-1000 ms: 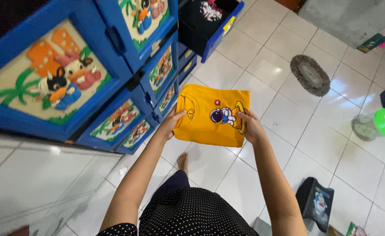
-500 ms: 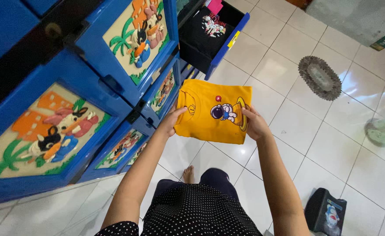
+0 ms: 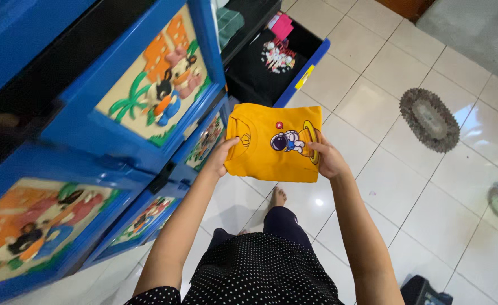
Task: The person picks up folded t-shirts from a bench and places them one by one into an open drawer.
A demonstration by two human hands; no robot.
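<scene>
Left hand (image 3: 222,160) and right hand (image 3: 328,160) pinch the folded shirt's (image 3: 271,141) side edges; open drawer (image 3: 308,70) at 12 o'clock, bare tiles at 3.

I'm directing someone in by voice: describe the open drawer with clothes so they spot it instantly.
Start at the blue plastic cabinet with cartoon panels along the left. At its far end one blue drawer is pulled out over the white tiled floor, just beyond the folded yellow shirt held in both hands. Unlike the drawers nearer the person, it shows a black printed shirt inside.
</scene>
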